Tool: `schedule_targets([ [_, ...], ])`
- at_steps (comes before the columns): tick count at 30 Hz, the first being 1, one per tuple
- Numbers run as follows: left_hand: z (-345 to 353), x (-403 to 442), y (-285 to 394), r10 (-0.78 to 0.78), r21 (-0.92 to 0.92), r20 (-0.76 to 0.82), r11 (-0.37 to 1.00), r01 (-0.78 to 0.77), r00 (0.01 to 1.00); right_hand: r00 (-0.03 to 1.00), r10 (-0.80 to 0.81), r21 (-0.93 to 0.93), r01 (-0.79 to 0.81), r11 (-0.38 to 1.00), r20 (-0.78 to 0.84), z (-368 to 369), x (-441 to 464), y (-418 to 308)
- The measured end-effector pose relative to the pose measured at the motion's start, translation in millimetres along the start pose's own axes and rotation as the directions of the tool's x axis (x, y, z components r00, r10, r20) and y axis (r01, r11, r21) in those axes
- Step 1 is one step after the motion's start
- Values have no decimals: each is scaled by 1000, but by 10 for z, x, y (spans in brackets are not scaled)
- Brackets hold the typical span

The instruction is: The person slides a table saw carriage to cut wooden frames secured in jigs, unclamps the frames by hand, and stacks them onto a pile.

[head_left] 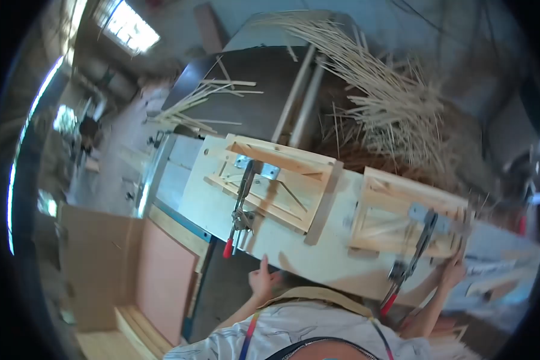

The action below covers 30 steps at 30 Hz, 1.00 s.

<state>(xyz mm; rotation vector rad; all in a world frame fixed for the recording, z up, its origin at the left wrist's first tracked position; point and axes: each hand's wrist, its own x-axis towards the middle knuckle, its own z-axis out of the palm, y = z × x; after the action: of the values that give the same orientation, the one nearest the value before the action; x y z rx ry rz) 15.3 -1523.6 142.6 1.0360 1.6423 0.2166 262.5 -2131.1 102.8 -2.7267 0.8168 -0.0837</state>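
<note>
Two wooden jigs are mounted on a pale board (294,257). The left jig (294,210) carries a metal toggle clamp (243,204) with a red handle tip. A similar red-tipped clamp (423,243) crosses the right jig (378,231). My left hand (263,279) is just below the board's near edge, its index finger stretched out and nothing visible in it. At the right end of the right jig, my right hand (453,271) reaches up to the wooden edge; what its fingers hold, if anything, is too small to tell.
Behind the board lies a dark machine table (252,102) with loose thin sticks. A large heap of sticks (396,108) spreads at the back right. An open cardboard box (99,264) and a pinkish panel (165,279) stand at the lower left.
</note>
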Motion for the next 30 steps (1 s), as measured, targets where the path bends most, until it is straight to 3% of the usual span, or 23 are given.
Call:
schedule_targets([
  [1, -277, 279, 1, -39, 94, -6, 995, 40, 999, 990, -53, -158, 31, 987, -133, 68, -90, -207],
  [2, -524, 622, 142, 41, 88, 125, 995, -52, 991, 965, -101, -318, 20, 948, -241, 135, -349, -298],
  [3, -404, 585, 530, 61, -172, 139, 984, -36, 988, 961, -142, -339, 55, 939, -239, 125, -429, -341],
  [5, -227, 1455, 127, 165, -162, 6, 973, -162, 986, 996, -3, -268, -21, 963, -86, 81, -534, -458],
  [8, 33, 1626, 274, 349, -90, -242, 921, -379, 905, 998, 49, -245, -54, 968, -28, 229, -568, -538],
  [12, -56, 1957, 196, 390, -31, -260, 911, -412, 883, 993, 113, -234, -100, 967, 41, 339, -911, -885],
  [14, -65, 2021, 192, 417, -42, -261, 896, -442, 871, 983, 116, -218, -145, 965, -140, 447, -999, -819],
  [17, -135, 1955, 290, 410, -121, -260, 885, -450, 874, 980, 113, -259, -153, 954, -163, 539, -942, -675],
  [21, -504, 2181, 583, 422, -184, -239, 864, -468, 874, 981, 134, -256, -167, 952, -140, 346, -1413, -998],
  [25, -922, 2670, 1126, 405, -143, -286, 878, -457, 868, 987, 100, -277, -131, 952, -122, 431, -2008, -1627],
  [28, -1248, 3494, 1501, 433, -89, -307, 874, -478, 848, 996, 83, -300, -70, 951, 31, 707, -2646, -2414],
  [30, -1419, 3982, 1781, 463, -40, -324, 864, -501, 825, 998, 48, -348, -32, 937, 37, 934, -2911, -2836],
])
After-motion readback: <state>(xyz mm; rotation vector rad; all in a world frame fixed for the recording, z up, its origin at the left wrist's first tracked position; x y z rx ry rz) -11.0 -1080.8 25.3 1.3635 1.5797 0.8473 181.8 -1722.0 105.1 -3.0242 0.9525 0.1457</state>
